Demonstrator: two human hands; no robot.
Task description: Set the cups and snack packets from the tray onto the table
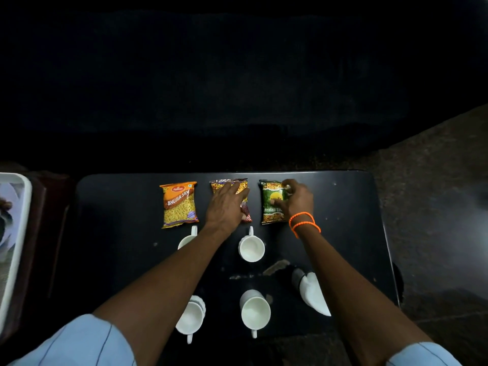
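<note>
We look straight down on the dark counter (113,207). Three snack packets lie in a row along its far side, at 12 o'clock from us: an orange packet (179,204) at 11 o'clock, a middle packet (244,204) mostly hidden, and a green packet (272,202) toward 1 o'clock.

Our left hand (227,204) lies flat and spread on the middle packet, palm down, not closed round it; we judge it is pressing the packet square into line. Our right hand (297,199) is curled over the right edge of the green packet, fingers and thumb pinching it. An orange bracelet (303,220) sits on that wrist.

Nearer to us the white cups stand in two rows. The far row holds one cup (187,240) partly under the left forearm and one cup (251,248) in the middle, handles pointing to 12 o'clock. The near row holds a cup (190,317) at 7 o'clock, a cup (255,311) at 6 o'clock, and a cup (313,290) at 4 o'clock, half hidden by the right forearm. A third far cup, if present, is hidden.

The white tray (18,233) sits off the counter at 9 o'clock; its contents are too blurred to tell.

We judge the unloading nearly done, with only alignment left.
</note>
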